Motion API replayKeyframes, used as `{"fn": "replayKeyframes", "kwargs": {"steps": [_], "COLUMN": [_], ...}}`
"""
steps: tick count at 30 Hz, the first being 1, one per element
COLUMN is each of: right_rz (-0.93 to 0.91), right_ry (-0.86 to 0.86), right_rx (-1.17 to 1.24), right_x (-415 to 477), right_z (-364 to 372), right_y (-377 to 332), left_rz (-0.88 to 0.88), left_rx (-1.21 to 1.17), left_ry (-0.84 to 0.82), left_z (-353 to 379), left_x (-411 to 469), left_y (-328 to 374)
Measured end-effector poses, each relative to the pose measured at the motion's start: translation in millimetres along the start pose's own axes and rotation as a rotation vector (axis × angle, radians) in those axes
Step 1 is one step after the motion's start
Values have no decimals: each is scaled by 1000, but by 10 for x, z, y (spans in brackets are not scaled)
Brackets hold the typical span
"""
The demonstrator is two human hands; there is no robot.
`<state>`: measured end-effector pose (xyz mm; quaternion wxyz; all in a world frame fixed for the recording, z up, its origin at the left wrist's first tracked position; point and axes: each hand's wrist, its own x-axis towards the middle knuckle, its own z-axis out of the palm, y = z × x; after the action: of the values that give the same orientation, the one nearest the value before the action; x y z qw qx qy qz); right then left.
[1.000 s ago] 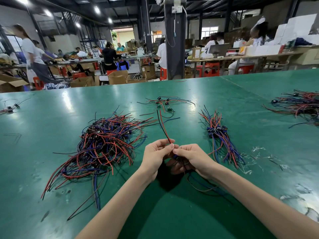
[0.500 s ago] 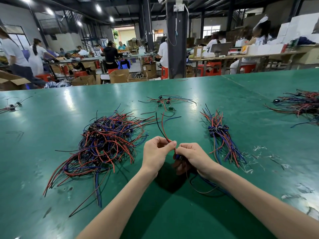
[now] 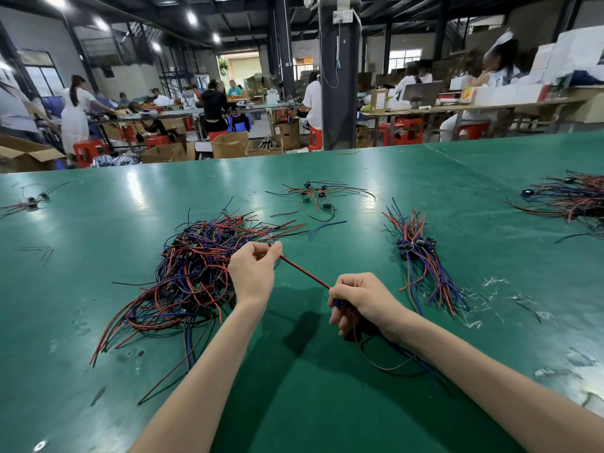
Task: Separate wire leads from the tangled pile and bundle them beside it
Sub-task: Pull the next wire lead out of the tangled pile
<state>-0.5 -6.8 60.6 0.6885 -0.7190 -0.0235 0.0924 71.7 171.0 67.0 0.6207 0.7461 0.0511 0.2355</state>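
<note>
A tangled pile of red, blue and black wire leads (image 3: 192,273) lies on the green table (image 3: 98,223), left of my hands. A red and black lead pair (image 3: 305,273) is stretched taut between my hands. My left hand (image 3: 253,273) pinches its far end beside the pile. My right hand (image 3: 361,300) grips the near end with a blue connector, and loose wire tails hang below it. A sorted bundle of leads (image 3: 421,256) lies to the right.
A few loose leads with connectors (image 3: 318,194) lie farther back. Another wire heap (image 3: 568,197) sits at the far right, a small one (image 3: 31,201) at the far left. Clear plastic scraps (image 3: 490,286) litter the right side. People work at benches behind.
My hands were together in front of me. Now they have drawn apart, the left moving up and left, pulling the red and black lead straight between them.
</note>
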Motion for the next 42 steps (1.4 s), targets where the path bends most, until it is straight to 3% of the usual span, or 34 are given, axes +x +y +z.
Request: {"fn": "replayKeyframes", "kwargs": {"steps": [5, 8, 13, 17, 26, 31, 38, 42], "right_rz": [-3, -1, -2, -11, -14, -15, -30, -42], "right_ry": [11, 17, -2, -45, -167, -166, -65, -1], "right_rx": [4, -5, -13, -33, -38, 26, 71, 102], "right_x": [-3, 0, 6, -4, -60, -59, -32, -35], "right_z": [-10, -15, -15, -19, -58, -47, 20, 39], "right_y": [-4, -8, -8, -10, -68, -55, -30, -17], "left_rz": [-171, -368, -781, -911, -967, -802, -591, -456], "left_rx": [-194, -374, -776, -1002, -966, -826, -569, -267], "left_ry": [-14, -42, -219, -310, -270, -225, -427, -675], "left_z": [-39, -50, -123, -126, -135, -123, -42, 55], "left_x": [-13, 4, 58, 53, 43, 42, -130, -346], "left_y": [72, 156, 269, 265, 221, 260, 305, 280]}}
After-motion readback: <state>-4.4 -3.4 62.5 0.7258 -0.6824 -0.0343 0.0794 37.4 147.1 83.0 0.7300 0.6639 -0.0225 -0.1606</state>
